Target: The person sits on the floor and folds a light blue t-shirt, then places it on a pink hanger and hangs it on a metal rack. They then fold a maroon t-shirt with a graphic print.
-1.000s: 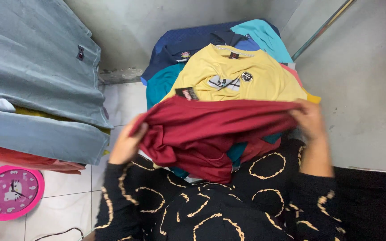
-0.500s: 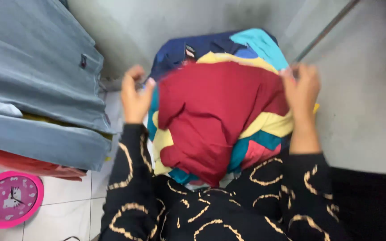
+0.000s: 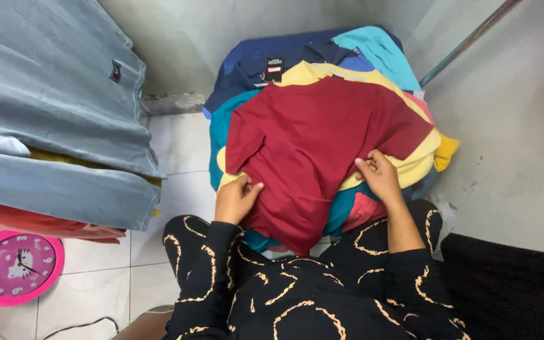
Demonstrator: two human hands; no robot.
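Since half a second ago, we have spread the dark red cotton T-shirt [image 3: 322, 145] flat over the yellow T-shirt [image 3: 404, 167] atop the pile. Our left hand [image 3: 237, 198] pinches its lower edge with closed fingers; our right hand [image 3: 379, 176] presses it, fingers curled. It lies smoothed but unfolded. No containers show; a stack of grey-blue garments [image 3: 51, 119] sits left.

A white tiled floor [image 3: 177, 145] carries a heap of folded shirts [image 3: 272, 69] in navy, teal, yellow and pink, with a dark red shirt [image 3: 316, 145] spread on top. At the lower left, a round pink wall clock [image 3: 14, 267] lies face up on the tiles, and a thin cable [image 3: 83, 324] lies near it.
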